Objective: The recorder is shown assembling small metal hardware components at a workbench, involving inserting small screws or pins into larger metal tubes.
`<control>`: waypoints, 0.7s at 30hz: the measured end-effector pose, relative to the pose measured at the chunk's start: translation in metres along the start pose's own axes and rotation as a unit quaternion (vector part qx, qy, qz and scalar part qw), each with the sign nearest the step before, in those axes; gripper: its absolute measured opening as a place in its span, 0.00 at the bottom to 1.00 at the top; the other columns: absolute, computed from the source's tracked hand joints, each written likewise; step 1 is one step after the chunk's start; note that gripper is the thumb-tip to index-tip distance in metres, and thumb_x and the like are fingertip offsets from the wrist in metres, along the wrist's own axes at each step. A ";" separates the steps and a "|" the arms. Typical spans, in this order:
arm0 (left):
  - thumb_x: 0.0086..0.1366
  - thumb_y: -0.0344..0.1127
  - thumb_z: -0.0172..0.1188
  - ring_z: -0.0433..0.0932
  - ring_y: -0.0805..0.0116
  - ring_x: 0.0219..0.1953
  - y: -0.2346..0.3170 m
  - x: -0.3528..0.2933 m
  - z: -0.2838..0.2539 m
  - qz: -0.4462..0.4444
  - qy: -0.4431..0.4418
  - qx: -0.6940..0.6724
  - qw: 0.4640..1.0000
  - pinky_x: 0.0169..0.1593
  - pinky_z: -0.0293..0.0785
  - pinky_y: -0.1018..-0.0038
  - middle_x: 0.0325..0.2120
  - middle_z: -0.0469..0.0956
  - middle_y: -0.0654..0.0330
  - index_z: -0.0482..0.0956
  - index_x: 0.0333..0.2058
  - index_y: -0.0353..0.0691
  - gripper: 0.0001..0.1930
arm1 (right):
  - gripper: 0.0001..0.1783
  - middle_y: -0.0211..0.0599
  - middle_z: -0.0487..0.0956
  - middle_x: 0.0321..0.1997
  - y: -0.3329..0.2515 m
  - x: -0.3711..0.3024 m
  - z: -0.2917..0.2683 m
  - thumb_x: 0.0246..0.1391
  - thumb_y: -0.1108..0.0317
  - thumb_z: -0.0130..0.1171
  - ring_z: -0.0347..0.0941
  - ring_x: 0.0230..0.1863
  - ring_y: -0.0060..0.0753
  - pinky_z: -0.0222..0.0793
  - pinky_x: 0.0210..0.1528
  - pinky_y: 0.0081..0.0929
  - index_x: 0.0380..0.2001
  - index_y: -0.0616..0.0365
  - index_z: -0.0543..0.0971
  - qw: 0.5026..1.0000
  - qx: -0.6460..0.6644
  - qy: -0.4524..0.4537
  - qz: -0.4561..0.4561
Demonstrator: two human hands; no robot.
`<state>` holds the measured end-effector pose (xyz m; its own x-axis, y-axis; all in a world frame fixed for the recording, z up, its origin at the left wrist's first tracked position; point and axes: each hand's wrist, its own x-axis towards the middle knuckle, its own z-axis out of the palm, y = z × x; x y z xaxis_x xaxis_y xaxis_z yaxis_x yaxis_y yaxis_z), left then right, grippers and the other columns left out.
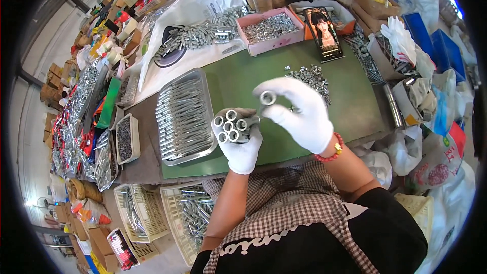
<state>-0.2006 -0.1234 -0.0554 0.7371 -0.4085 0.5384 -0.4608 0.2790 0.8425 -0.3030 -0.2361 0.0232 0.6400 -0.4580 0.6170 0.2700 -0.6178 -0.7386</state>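
My left hand (244,153), in a white glove, is wrapped round a bundle of several short metal tubes (231,126), their round open ends facing up. Just to the right and a little higher, my gloved right hand (304,114) pinches a single metal tube (268,97) between thumb and fingers, its ring-shaped end showing. Left of the bundle lies a metal tray (207,99) filled with rows of slim silver rods (180,116). A loose heap of small metal nut-like parts (317,82) rests on the green table mat (350,86), partly behind my right hand.
A pink box (276,43) of small metal parts and a lit phone (323,33) stand at the back. White sacking (175,18) with piled metal pieces lies back left. Plastic crates (175,218) sit below the table's front edge. Bags and boxes crowd the right.
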 end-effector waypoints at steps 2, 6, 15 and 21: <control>0.49 0.15 0.61 0.78 0.66 0.40 0.009 0.003 0.001 0.011 -0.022 0.032 0.999 0.47 0.76 0.72 0.34 0.76 0.56 0.63 0.43 0.38 0.24 | 0.17 0.37 0.81 0.40 -0.018 0.007 -0.011 0.43 0.76 0.65 0.77 0.42 0.33 0.72 0.46 0.29 0.40 0.60 0.81 0.998 -0.019 0.024 -0.052; 0.49 0.15 0.61 0.78 0.69 0.36 0.004 0.004 -0.001 0.061 -0.020 0.088 0.994 0.44 0.74 0.76 0.34 0.76 0.58 0.63 0.44 0.38 0.25 | 0.17 0.37 0.81 0.38 -0.012 0.011 -0.004 0.42 0.77 0.64 0.77 0.39 0.35 0.72 0.44 0.27 0.40 0.58 0.81 0.991 -0.120 -0.005 -0.064; 0.50 0.15 0.59 0.77 0.71 0.36 -0.003 0.001 -0.007 0.013 -0.048 0.028 0.998 0.43 0.74 0.77 0.34 0.76 0.58 0.61 0.46 0.38 0.25 | 0.16 0.35 0.82 0.39 -0.026 0.012 -0.010 0.45 0.70 0.67 0.79 0.41 0.39 0.73 0.46 0.31 0.41 0.53 0.81 0.997 -0.066 0.032 -0.025; 0.50 0.12 0.54 0.77 0.67 0.36 -0.004 0.002 -0.002 -0.017 -0.024 -0.101 0.994 0.46 0.78 0.70 0.34 0.74 0.58 0.62 0.48 0.39 0.26 | 0.12 0.36 0.80 0.37 -0.015 -0.002 -0.022 0.55 0.74 0.60 0.78 0.35 0.25 0.74 0.38 0.23 0.44 0.63 0.78 0.983 0.096 0.029 0.152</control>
<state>-0.1964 -0.1237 -0.0579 0.7239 -0.4604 0.5139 -0.3232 0.4318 0.8421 -0.3236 -0.2400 0.0389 0.6711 -0.6420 0.3707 0.2079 -0.3171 -0.9253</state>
